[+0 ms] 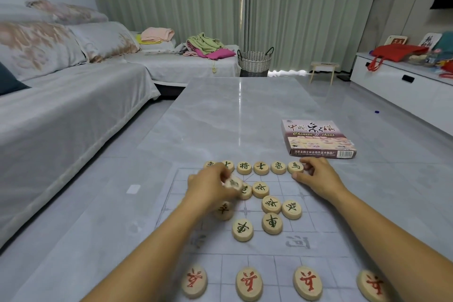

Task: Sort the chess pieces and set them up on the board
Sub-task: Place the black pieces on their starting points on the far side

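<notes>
A thin printed board sheet [316, 213] lies on the grey table. Several round wooden pieces with dark green characters form a row [261, 167] along its far edge. More green pieces lie loose in a cluster [271, 204] at mid board. Several red-marked pieces [249, 283] line the near edge. My left hand [208, 185] holds a green piece [233, 182] lifted above the board, blurred. My right hand [316, 175] pinches the green piece [295, 167] at the right end of the far row.
The chess set's box [318, 138] lies on the table [232, 115] beyond my right hand. A sofa [73, 105] runs along the left. A wicker basket [255, 60] and a small stool [323, 68] stand past the table's far end. A white cabinet [402, 86] is at right.
</notes>
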Demonstrator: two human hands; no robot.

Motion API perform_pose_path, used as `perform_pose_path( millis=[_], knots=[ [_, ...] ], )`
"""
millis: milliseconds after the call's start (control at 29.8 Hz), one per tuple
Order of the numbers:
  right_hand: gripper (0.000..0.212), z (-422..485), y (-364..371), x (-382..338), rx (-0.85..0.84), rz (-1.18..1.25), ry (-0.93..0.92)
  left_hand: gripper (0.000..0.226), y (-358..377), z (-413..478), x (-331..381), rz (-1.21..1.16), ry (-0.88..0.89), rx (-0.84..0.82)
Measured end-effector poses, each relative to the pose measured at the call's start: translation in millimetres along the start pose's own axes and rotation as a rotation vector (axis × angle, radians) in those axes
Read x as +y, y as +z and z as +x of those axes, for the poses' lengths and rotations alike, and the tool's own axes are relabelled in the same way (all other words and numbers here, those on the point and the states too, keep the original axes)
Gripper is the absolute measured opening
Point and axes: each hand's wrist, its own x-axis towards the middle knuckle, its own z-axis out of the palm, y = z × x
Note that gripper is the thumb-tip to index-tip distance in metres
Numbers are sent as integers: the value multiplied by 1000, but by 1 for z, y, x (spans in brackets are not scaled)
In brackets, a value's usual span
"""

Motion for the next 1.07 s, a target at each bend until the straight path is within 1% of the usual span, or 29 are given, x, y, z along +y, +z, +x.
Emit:
perform_pose_path(
  millis=[201, 336, 436, 570, 638, 738, 805, 1074],
  knots=[
    [47, -1, 4, 1, 52, -76, -41, 36, -30, 40, -68, 7, -186, 110],
    [46, 1, 5, 3, 60, -74, -48, 41, -26, 53, -78, -109, -168, 134],
    [45, 2, 5, 3, 55, -72, -47, 46, -23, 59, -78, -149, -141, 128],
    [46, 1, 6, 3, 55, -58, -38, 55, -20, 60, -82, -185, -152, 107],
    [46, 0, 6, 3, 59, -54, -37, 53, -21, 60, -85, -166, -161, 122],
    [44, 1, 6, 2, 55, -49, -37, 40, -22, 63, -87, -137, -154, 120],
    [44, 1, 6, 3, 50, -49, -39, 36, -21, 64, -87, -143, -147, 120],
    [44, 1, 6, 2, 49, -43, -37, 38, -19, 64, -89, -127, -136, 152]
  ],
)
